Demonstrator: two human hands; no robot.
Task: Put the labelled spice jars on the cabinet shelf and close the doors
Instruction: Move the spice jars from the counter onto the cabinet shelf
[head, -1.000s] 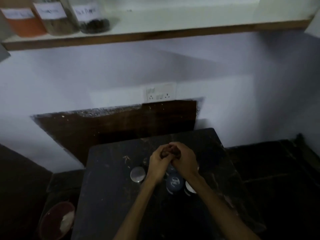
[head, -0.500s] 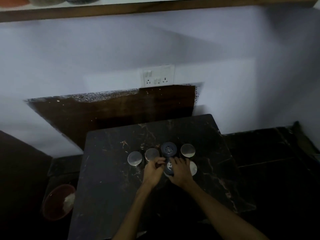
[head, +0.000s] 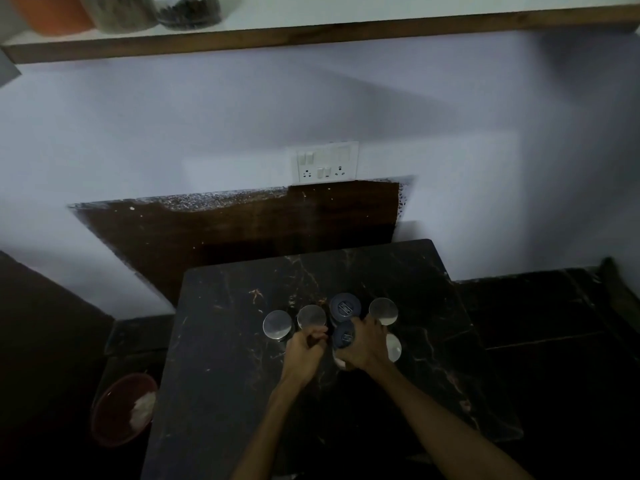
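Polished black marble table top (head: 242, 341) veined in rust, jar lids (head: 277, 324) of dull brushed metal, two lids (head: 344, 307) of matt dark plastic, shelf (head: 346, 32) edged in brown wood, wall (head: 207, 126) painted matt.

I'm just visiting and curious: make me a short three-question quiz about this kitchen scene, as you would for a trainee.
1. True or false: three jars already stand on the cabinet shelf.
2. Which hand is wrapped round the dark-lidded jar: A) left hand, B) right hand?
3. Fill in: the red bowl sits to the ___ of the dark marble table.

Key: 1 true; 2 B; 3 left.
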